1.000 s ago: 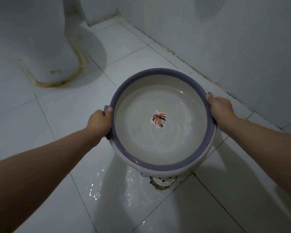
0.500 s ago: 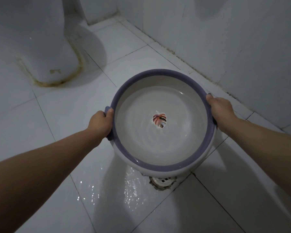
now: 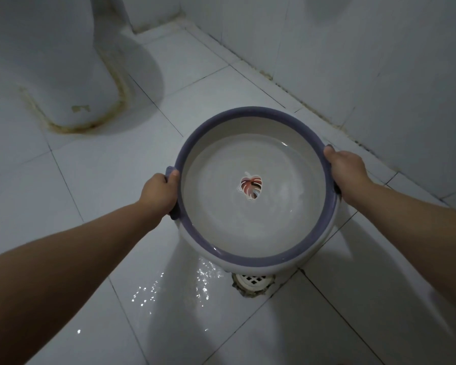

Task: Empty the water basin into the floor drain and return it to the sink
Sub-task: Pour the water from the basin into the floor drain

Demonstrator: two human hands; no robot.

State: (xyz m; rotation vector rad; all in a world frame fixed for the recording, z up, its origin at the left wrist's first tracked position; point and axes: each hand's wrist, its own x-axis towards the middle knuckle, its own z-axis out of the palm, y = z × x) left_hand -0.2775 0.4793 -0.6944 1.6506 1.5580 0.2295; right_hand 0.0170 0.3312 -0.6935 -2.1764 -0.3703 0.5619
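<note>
A round white basin with a purple rim (image 3: 237, 113) and a leaf picture on its bottom is held above the tiled floor. Water fills its lower part. My left hand (image 3: 159, 194) grips the left handle and my right hand (image 3: 346, 171) grips the right rim. The basin tilts slightly toward me, its near edge over the white floor drain (image 3: 253, 281), which is partly hidden under it. Water glistens on the tiles just left of the drain.
A white toilet base (image 3: 71, 83) with stained sealant stands at the far left. A tiled wall (image 3: 379, 61) runs along the right, close behind the basin. Wet floor tiles (image 3: 169, 291) lie below my arms.
The basin has hardly moved. The wet, glistening patch on the floor left of the drain has spread a little toward me.
</note>
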